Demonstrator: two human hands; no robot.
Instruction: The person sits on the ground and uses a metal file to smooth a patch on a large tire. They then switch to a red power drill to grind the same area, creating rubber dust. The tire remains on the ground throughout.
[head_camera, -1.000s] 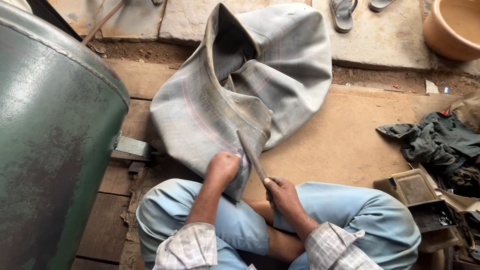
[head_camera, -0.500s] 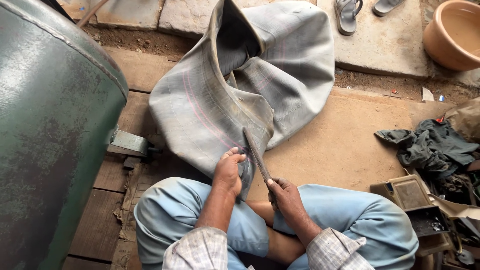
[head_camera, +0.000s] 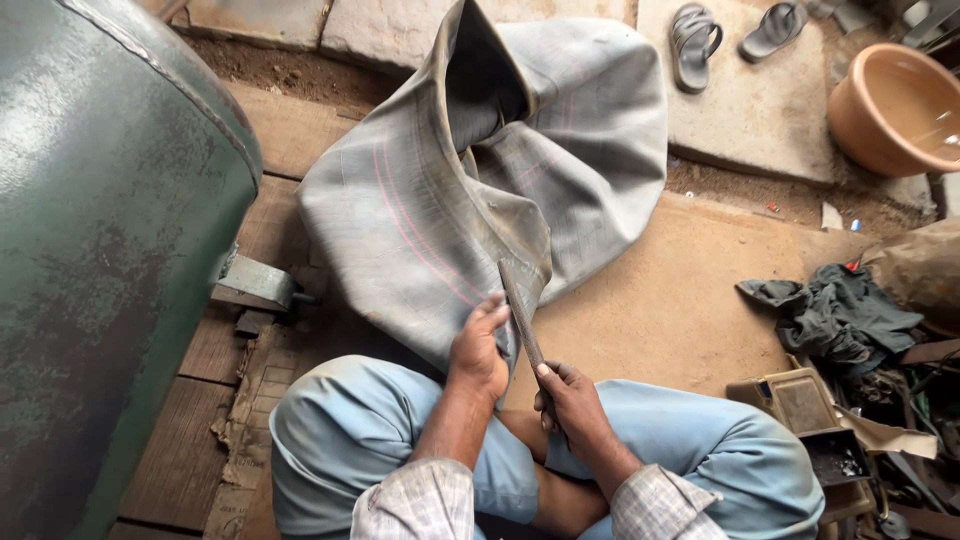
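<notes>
The right hand (head_camera: 570, 400) is closed around the handle of a long flat file (head_camera: 522, 318), whose blade slants up onto the grey rubber inner tube (head_camera: 470, 190). The left hand (head_camera: 480, 350) presses on the tube's near edge, fingers curled over it. The tube sprawls across the floor (head_camera: 680, 290) before the crossed legs, between a green tank (head_camera: 100, 240) at the left and dark rags (head_camera: 835, 310) toward the right edge.
</notes>
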